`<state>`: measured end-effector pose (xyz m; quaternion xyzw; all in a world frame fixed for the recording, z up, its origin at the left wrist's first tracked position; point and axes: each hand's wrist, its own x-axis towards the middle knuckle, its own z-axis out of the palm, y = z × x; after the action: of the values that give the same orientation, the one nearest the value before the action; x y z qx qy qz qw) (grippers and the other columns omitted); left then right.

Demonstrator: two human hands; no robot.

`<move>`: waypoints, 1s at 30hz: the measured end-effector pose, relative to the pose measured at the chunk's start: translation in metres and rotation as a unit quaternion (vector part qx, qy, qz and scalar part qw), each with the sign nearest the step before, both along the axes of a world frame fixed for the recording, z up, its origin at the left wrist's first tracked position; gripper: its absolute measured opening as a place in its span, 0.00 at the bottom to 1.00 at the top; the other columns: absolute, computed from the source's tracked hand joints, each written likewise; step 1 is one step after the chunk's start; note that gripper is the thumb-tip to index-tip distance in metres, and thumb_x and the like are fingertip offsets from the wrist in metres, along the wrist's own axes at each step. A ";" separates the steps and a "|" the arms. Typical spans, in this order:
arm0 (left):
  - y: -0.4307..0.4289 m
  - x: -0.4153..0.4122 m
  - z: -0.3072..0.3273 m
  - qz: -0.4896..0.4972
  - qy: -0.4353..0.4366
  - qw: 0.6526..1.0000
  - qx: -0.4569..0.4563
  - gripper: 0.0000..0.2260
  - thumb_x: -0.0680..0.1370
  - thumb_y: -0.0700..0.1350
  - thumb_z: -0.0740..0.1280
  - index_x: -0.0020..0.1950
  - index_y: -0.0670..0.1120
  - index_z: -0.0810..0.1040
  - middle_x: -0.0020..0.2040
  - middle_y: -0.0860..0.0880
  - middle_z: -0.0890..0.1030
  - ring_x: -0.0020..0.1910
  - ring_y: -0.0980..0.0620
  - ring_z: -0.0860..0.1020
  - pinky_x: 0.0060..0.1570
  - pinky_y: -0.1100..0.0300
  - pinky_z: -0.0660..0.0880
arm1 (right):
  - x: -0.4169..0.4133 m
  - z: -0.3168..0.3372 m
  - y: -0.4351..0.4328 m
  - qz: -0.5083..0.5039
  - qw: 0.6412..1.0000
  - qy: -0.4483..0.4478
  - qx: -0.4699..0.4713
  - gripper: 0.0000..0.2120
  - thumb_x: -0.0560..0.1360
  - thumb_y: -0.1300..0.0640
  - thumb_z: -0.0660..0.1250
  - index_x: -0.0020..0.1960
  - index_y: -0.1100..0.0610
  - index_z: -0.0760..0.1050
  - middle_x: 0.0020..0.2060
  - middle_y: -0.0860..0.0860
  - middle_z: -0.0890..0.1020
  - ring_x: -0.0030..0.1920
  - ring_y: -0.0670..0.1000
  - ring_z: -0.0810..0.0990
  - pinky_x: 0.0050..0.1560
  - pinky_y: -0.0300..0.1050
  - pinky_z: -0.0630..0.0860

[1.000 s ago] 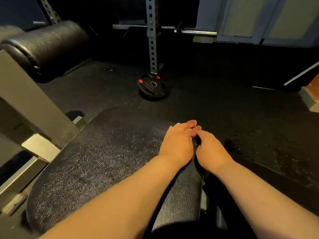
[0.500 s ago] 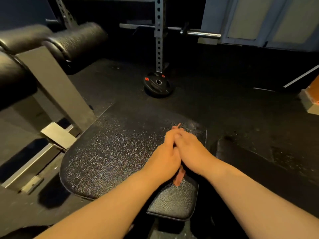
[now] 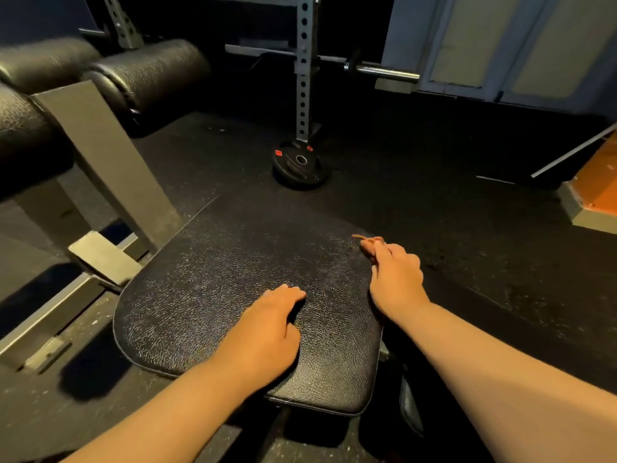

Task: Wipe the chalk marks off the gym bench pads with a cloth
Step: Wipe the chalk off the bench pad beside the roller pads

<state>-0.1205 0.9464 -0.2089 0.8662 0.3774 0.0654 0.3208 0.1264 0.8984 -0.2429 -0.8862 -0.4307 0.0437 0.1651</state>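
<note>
From the head camera we look down on a bench pad (image 3: 217, 295). It is a flat black cushion with rounded corners, covered in pebbled, leather-grained vinyl that catches the light in fine specks, and a thin piped seam runs round its rim. A faint pale haze lies across the pad near its far right corner; we cannot tell whether it is chalk or glare.

Our left hand (image 3: 267, 329) rests on the near middle of the pad. Its fingers are loosely bent, the tips touch the vinyl, and it holds nothing. Our right hand (image 3: 395, 279) sits at the pad's right edge with its fingers curled round a small reddish-brown cloth (image 3: 367, 243). A crumpled end of the cloth pokes out beyond the knuckles onto the far right corner of the pad.

To the left, a slanted flat grey steel frame (image 3: 100, 155) carries fat cylindrical roller pads (image 3: 150, 68) in the same wrinkled black vinyl. Beyond the pad, a round black weight plate (image 3: 300, 165) with small red tags lies on the speckled rubber floor (image 3: 434, 195), at the foot of a perforated steel rack upright (image 3: 303, 61). A shiny barbell sleeve (image 3: 384, 71) juts out to the right of the upright.
</note>
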 end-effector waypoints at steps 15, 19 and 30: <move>0.010 0.014 -0.007 -0.004 -0.044 0.999 0.028 0.23 0.82 0.42 0.56 0.78 0.55 0.63 0.78 0.59 0.62 0.78 0.60 0.54 0.77 0.60 0.51 | 0.004 0.068 0.028 -0.229 0.921 0.307 0.070 0.22 0.73 0.46 0.67 0.64 0.54 0.74 0.63 0.58 0.63 0.57 0.61 0.72 0.57 0.51 0.75; 0.013 0.016 -0.010 -0.011 -0.038 0.998 0.046 0.24 0.82 0.42 0.57 0.78 0.54 0.63 0.78 0.58 0.62 0.79 0.60 0.54 0.78 0.59 0.51 | -0.012 0.054 0.016 0.035 0.972 0.134 -0.192 0.43 0.72 0.42 0.72 0.80 0.51 0.55 0.74 0.63 0.58 0.73 0.65 0.62 0.71 0.54 0.66; 0.016 0.012 -0.015 -0.035 -0.034 0.996 0.081 0.25 0.81 0.41 0.58 0.78 0.55 0.62 0.78 0.59 0.61 0.78 0.61 0.53 0.78 0.61 0.49 | 0.000 0.019 0.039 0.156 0.972 0.154 0.086 0.21 0.80 0.67 0.61 0.72 0.60 0.69 0.57 0.45 0.74 0.59 0.40 0.70 0.57 0.16 0.58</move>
<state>-0.1087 0.9624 -0.2244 0.8991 0.3293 0.1143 0.2648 0.1264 0.9377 -0.2242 -0.7730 -0.5351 0.1679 0.2965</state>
